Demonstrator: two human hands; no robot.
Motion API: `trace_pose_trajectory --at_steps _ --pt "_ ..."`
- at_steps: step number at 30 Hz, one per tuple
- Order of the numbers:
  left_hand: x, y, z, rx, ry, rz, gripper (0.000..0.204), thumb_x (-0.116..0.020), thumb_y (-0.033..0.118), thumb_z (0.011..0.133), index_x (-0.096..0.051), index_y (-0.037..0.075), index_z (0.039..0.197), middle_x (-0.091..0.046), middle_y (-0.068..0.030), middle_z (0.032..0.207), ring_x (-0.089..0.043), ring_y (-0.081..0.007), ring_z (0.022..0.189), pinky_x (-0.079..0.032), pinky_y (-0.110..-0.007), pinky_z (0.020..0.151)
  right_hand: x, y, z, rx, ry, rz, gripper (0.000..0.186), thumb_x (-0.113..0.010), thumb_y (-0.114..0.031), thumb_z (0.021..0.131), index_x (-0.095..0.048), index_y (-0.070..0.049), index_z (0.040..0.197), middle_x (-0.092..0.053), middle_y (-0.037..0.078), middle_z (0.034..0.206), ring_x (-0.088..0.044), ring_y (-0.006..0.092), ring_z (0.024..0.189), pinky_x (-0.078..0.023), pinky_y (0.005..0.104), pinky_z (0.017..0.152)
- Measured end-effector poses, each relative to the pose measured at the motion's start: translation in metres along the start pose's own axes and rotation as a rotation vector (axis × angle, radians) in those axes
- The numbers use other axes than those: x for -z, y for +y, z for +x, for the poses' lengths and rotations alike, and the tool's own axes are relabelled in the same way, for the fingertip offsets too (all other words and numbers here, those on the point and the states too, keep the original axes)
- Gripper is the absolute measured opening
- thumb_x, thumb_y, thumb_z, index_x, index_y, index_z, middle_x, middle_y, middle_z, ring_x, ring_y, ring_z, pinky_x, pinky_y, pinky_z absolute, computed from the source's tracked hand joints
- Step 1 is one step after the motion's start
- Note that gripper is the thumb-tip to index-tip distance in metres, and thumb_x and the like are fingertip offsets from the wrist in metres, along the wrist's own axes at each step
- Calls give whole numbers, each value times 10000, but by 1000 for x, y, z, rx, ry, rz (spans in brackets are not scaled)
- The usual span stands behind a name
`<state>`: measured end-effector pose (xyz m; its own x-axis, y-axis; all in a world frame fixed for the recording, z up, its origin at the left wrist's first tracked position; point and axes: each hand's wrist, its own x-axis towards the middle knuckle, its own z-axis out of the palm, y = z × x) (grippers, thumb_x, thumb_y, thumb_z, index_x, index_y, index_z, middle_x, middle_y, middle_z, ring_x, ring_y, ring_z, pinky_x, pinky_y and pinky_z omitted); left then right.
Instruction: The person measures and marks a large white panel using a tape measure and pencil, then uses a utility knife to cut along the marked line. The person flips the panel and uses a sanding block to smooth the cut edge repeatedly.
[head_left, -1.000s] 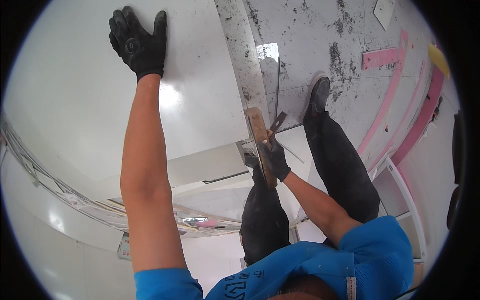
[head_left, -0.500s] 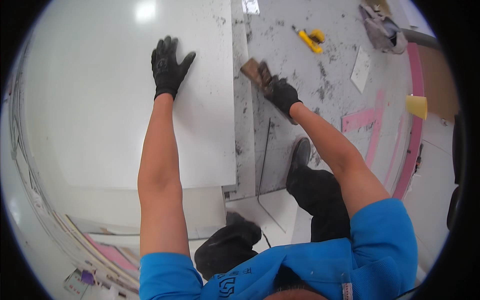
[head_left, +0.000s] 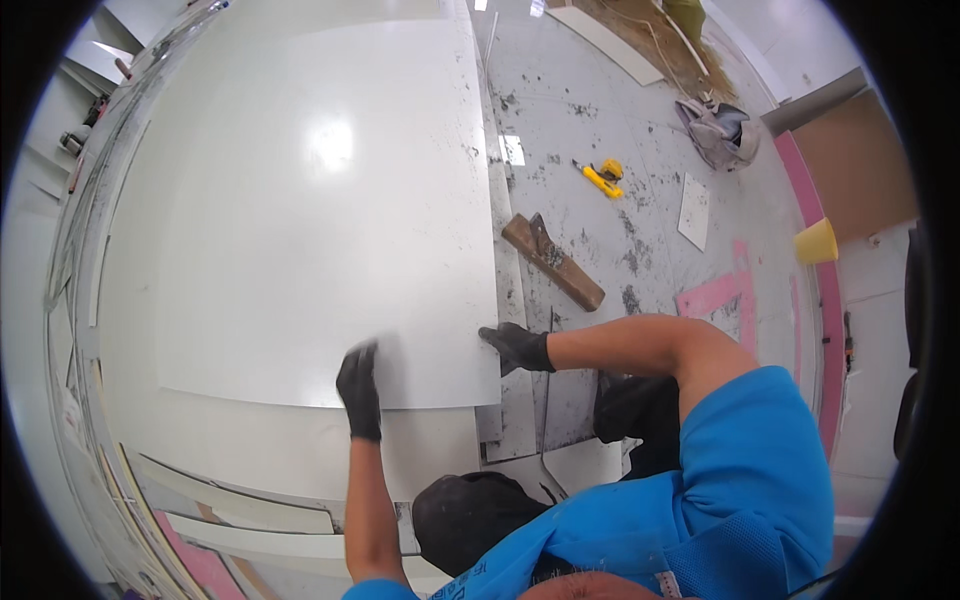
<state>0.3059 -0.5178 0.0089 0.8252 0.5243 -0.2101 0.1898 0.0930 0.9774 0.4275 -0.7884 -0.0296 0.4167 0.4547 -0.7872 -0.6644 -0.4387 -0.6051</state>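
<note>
My right hand [head_left: 515, 348], in a black glove, grips the right edge of the large white panel [head_left: 305, 210], thumb on top. My left hand [head_left: 360, 385], gloved too, is at the panel's near edge; its fingertips are blurred, so I cannot tell its grip. The panel lies on other pale boards [head_left: 270, 440]. Just beyond my right hand, a wooden hand plane [head_left: 560, 270] rests on the grey, debris-speckled surface [head_left: 630, 240], not held.
A yellow tool [head_left: 602, 182], a grey bag [head_left: 720, 140], a small white offcut [head_left: 693, 210] and pink strips [head_left: 710, 298] lie rightward. A yellow cup-like object [head_left: 815, 240] is at the far right. Long strips [head_left: 130, 500] line the left side. My knees are below.
My right hand has let go of the plane and moved to the panel's edge. My left hand has drawn back from the middle of the panel to its near edge.
</note>
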Motion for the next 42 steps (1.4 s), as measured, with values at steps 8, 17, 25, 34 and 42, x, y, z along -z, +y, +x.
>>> trace_pose_trajectory --at_steps 8,17,25,34,42 --pt "52 -25 -97 558 35 -713 648 -517 583 948 -530 18 1264 -610 -187 1175 -618 -315 1056 -535 -464 878 2 -44 -35 5 151 -169 531 -444 -415 1021 -554 101 1081 -668 201 924 -714 294 743 -616 399 635" --pt "-7 66 -31 99 -200 -586 337 -537 321 997 -580 -2 1081 -712 -169 866 -709 -310 778 -520 -364 613 73 -129 -123 391 247 31 640 -345 -525 1031 -545 70 1155 -659 138 977 -672 215 797 -571 354 719" --pt "-25 245 -20 -137 -37 -443 353 -478 294 1008 -540 0 1192 -704 -199 814 -660 -279 648 -460 -346 598 70 -193 -187 865 26 322 898 -220 -725 958 -568 70 1192 -646 129 993 -628 163 947 -507 321 862" --pt "-5 301 18 -345 -230 -460 397 -555 391 964 -509 119 1250 -700 -197 874 -613 -230 681 -437 -304 621 37 -232 -228 1086 -266 554 997 -192 -768 927 -414 78 1406 -607 170 1248 -582 225 1120 -465 389 995" --pt "-3 301 26 -295 -142 -446 398 -528 388 974 -519 133 1279 -689 -213 960 -627 -238 731 -459 -287 607 48 -235 -215 1126 -332 551 1172 -294 -861 833 -284 159 1410 -545 243 1306 -567 297 1205 -452 439 1030"
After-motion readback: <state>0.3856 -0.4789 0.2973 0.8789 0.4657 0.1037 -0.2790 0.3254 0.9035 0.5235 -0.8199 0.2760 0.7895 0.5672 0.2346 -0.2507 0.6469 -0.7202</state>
